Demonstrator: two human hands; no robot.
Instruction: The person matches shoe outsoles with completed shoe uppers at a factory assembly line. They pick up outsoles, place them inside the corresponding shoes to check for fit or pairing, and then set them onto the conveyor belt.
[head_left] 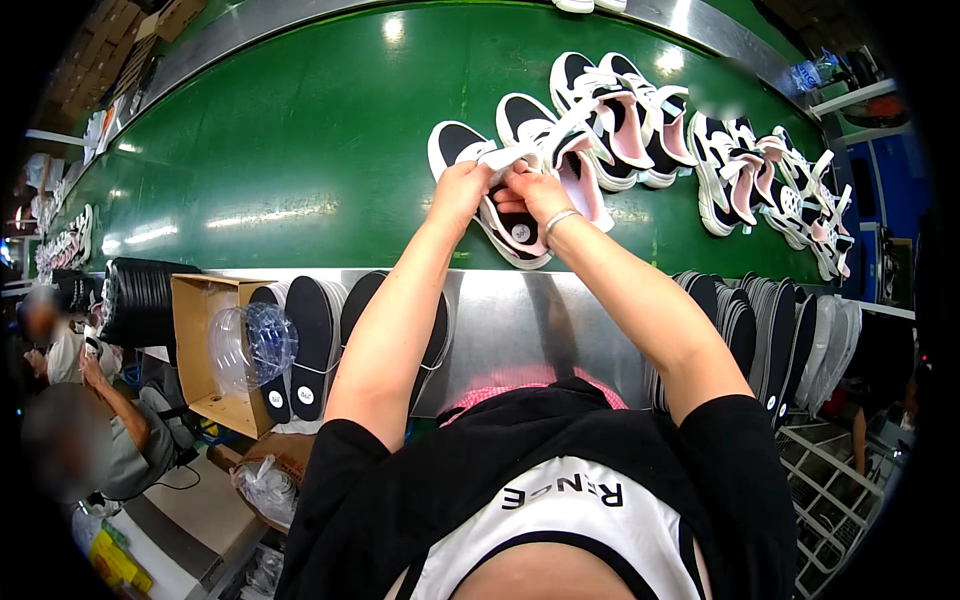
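Note:
In front of me a black-and-white sneaker (455, 138) lies on the green work surface (300, 110), toe away from me and heel toward me. My left hand (460, 193) is closed on its left side, at the white strap across the opening. From the other side my right hand (537, 197) pinches the white strap or tongue, fingers curled over the opening. A round pale label shows on the insole near the heel. Right beside it rests a second sneaker (520, 115) with a pink lining, partly behind my right hand.
Further right stand more sneakers (622, 125) in pairs. Along the near metal ledge (530, 320) are stacked black insoles (318, 345) on the left and more insoles (770, 330) on the right. A cardboard box (215, 390) holds clear plastic. Another person (130, 430) sits at the left.

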